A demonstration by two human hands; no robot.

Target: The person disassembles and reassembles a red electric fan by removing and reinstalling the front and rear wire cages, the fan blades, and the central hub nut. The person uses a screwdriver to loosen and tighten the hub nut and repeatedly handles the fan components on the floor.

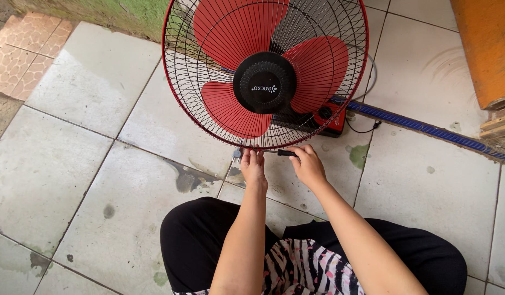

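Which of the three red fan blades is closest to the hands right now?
The lower-left blade, the one hanging lowest behind the wire guard. It sits just above the left hand and right hand at the guard's bottom rim; the other two blades point up and right.

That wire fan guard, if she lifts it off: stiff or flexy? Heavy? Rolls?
The fan guard is thin wire in a red rim, so probably light for its size and a little springy. Being round, it could roll if stood on edge. The left hand and right hand work at its bottom rim; the thin wires give fingers plenty to hook, so slipping seems unlikely.
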